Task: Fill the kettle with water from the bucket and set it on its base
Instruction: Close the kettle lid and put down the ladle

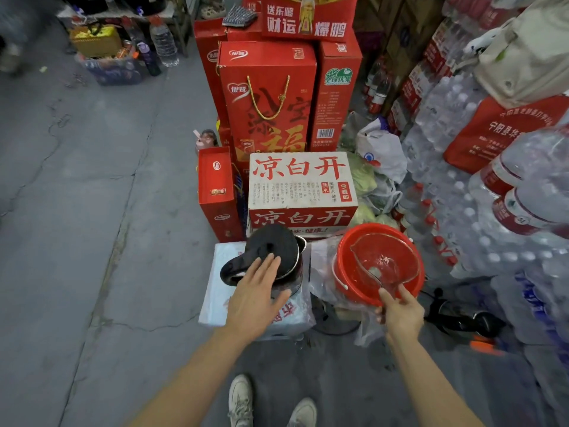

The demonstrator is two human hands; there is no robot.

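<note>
Floor [77, 211]: we are looking down on cracked grey concrete, bare to the left of the work spot; a spill here would be running toward our shoes [271, 402].

White pack [215, 291]: we are using this plastic-wrapped bundle as a stand; its top looks soft and uneven, so we are judging it a shaky seat for a full kettle.

Kettle [274, 251]: it is standing on the white pack, near its right edge, with the black lid down and the spout pointing away from us. We cannot tell whether its base is under it.

Left hand [255, 291]: we are laying it flat on the lid and handle, fingers spread, gripping nothing. Pressing down off-centre could be tipping the kettle toward the bucket side.

Bucket [345, 266]: red, just beside the kettle on the right, sitting on crumpled plastic. Water level is hard to read through the scoop.

Scoop [385, 260]: a clear ladle is resting inside the bucket, its handle pointing toward us.

Right hand [400, 312]: we are pinching the scoop handle between thumb and fingers, a light hold. We are judging that a full scoop could be slipping or slopping on the way across.

Lid risk: pouring while it is shut would be sending water over the pack.

Cable [335, 328]: a dark cord is lying on the floor below the bucket; drips landing there are our main worry.
</note>
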